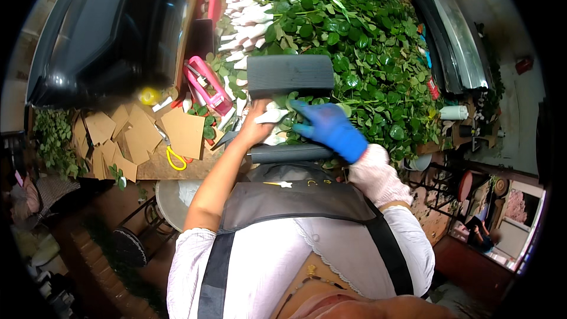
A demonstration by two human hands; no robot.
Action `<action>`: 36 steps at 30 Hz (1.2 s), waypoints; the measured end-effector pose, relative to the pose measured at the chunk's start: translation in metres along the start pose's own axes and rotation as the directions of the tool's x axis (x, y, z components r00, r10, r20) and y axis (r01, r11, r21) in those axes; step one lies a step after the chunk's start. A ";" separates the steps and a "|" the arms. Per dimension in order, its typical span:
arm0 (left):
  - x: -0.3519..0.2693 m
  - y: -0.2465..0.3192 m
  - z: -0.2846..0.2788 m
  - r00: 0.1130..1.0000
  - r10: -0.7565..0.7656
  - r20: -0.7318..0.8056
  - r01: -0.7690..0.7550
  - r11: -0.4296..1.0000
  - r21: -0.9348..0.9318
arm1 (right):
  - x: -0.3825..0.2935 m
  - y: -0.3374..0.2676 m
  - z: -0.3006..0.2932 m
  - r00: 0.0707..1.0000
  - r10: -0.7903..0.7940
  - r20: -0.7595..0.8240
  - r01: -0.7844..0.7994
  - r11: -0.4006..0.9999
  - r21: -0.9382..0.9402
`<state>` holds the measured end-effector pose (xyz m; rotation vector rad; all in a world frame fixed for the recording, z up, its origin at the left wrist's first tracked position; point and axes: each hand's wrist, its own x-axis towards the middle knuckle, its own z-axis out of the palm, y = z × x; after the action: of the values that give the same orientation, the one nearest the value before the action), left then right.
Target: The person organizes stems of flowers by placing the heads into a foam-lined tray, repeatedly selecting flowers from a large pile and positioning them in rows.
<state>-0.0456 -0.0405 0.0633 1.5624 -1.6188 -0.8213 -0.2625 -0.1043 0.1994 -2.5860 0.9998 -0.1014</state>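
Observation:
My bare left hand [259, 123] is between two black ribbed pads. A rose head in a white mesh sleeve [272, 116] lies against its fingers, and I cannot tell how firmly it is held. Another white-sleeved head [274, 139] lies just below. My right hand [325, 122], in a blue glove, reaches in from the right beside green leaves. Its fingertips are blurred, so any grip there is unclear. Beyond my hands is the far ribbed pad [290, 73]; the near ribbed pad [292, 153] lies close to my apron.
Leafy rose stems [372, 53] cover the right of the table, with white-sleeved heads [250, 17] along their left. Left are a pink tape dispenser [210, 86], yellow-handled scissors [175, 157], cardboard pieces [184, 130] and black plastic sheeting [102, 31]. Stacked sheets [458, 40] stand at right. Another person [483, 237] is far right.

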 end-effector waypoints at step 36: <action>-0.002 -0.021 0.005 0.860 -0.489 -0.144 0.350 0.773 -0.529 | 0.074 0.026 0.094 0.895 0.371 0.245 -0.274 0.894 -0.355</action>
<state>-0.0390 -0.0397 0.0427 1.5917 -0.7693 -1.0932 -0.2056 -0.1422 0.0974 -2.5401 1.4006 0.5765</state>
